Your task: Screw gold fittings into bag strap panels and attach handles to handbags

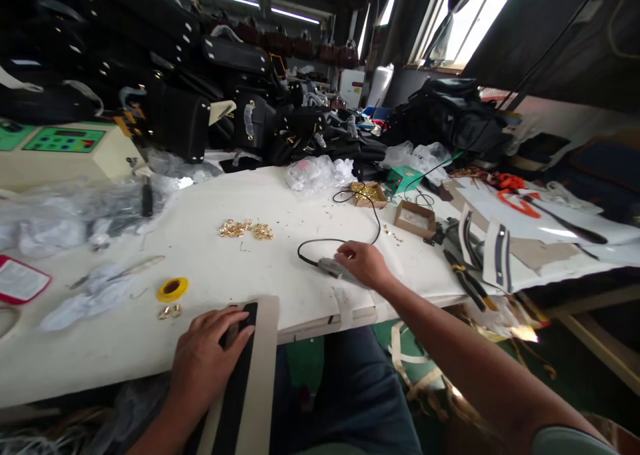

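Observation:
My left hand (213,348) is closed over a black strap (240,381), its thumb and fingertips on the strap. The strap lies along a wider beige strip (263,355), which runs over the table's front edge toward my lap. My right hand (364,263) is at the front of the table, fingers curled onto a grey handheld corded tool (330,266). A black cable (300,247) leaves the tool's left end and loops back; its other end lies partly under my hand. Between and beyond my hands is a pile of gold metal fittings (246,229).
A yellow tape roll (173,289) and two gold pieces (170,311) lie left of the strap. Cardboard boxes (415,219), a green box (404,179) and pliers (470,280) are on the right. Black bags (255,121) are heaped behind; a control machine (65,151) stands left.

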A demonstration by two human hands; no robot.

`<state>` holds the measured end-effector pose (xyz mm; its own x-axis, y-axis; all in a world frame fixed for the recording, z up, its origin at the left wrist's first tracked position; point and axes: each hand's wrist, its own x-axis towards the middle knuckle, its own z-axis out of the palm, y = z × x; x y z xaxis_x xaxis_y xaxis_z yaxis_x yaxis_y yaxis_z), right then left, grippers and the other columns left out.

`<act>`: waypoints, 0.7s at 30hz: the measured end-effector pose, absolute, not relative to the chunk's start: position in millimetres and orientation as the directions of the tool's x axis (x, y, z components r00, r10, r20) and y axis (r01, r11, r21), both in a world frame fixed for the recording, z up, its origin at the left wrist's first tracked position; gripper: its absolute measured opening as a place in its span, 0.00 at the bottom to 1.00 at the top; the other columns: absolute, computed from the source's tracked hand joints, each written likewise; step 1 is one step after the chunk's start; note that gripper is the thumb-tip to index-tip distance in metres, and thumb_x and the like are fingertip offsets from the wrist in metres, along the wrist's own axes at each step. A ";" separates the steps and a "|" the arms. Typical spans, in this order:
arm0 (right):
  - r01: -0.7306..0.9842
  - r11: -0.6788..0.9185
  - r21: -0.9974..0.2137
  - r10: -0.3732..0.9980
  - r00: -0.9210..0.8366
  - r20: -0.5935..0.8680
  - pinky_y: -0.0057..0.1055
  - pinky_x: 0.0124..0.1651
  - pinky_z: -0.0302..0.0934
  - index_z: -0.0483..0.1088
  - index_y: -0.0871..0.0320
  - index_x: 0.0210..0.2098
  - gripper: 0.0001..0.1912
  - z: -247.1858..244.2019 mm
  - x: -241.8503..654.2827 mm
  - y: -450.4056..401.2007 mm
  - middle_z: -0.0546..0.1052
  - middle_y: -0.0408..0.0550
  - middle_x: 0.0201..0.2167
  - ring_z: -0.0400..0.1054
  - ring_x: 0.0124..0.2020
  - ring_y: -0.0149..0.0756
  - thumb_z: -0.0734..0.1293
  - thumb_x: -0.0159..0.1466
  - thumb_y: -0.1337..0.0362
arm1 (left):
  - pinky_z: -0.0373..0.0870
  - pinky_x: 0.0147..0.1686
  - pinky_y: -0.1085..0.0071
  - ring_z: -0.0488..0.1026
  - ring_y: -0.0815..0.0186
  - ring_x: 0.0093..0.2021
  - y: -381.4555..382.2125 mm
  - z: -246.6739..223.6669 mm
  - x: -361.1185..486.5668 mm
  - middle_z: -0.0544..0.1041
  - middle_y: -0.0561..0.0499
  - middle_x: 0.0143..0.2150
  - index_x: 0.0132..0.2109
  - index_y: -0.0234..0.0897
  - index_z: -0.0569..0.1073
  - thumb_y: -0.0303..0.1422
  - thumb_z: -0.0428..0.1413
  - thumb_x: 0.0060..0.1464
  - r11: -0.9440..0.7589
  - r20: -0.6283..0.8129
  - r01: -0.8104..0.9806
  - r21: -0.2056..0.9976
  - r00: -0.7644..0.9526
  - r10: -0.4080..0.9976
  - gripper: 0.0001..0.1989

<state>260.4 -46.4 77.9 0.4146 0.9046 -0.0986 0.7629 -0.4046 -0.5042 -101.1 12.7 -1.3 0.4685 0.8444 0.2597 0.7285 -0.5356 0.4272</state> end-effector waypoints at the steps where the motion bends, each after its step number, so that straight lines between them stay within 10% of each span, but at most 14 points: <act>1: 0.743 -0.467 -0.480 0.867 0.491 -0.083 0.29 0.44 0.63 0.80 0.53 0.46 0.17 72.8 287.9 -56.5 0.85 0.46 0.43 0.77 0.42 0.37 0.65 0.68 0.52 | 0.73 0.58 0.50 0.77 0.48 0.55 13.9 -3.1 -101.8 0.85 0.49 0.52 0.46 0.47 0.84 0.47 0.58 0.59 -0.540 0.268 0.724 0.428 0.469 0.842 0.15; 21: 0.605 -0.774 -0.188 0.629 0.770 -0.107 0.33 0.36 0.59 0.84 0.50 0.44 0.16 21.8 473.7 -99.0 0.85 0.51 0.41 0.77 0.43 0.46 0.68 0.63 0.52 | 0.75 0.59 0.40 0.79 0.47 0.52 24.5 -16.1 -107.3 0.85 0.65 0.47 0.43 0.68 0.78 0.51 0.61 0.53 -0.494 0.271 0.710 0.501 0.414 0.869 0.10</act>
